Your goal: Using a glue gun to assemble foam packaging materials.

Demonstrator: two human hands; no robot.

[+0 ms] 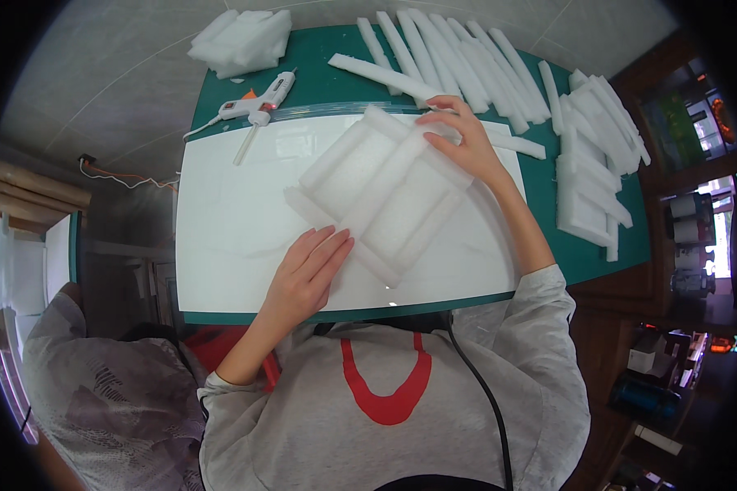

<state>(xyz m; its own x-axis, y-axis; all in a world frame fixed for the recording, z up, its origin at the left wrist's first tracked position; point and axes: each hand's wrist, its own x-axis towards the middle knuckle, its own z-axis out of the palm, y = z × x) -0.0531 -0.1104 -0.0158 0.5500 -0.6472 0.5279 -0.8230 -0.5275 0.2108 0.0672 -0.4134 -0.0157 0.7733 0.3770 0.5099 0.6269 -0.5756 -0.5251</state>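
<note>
Foam tray [389, 184] sits cornerwise on the tabletop [319, 57], between its near and far edges. Hands are apart: left hand [301, 274] lies loose and flat-fingered at the tray's near-left side, right hand [469, 143] curls over the far side, can't tell if it's pinching. I'd brace left, press right evenly; foam probably dents easily.

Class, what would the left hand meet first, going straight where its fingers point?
The left hand would likely meet the white foam frame first; it seems at its edge, though contact is unclear.
</note>
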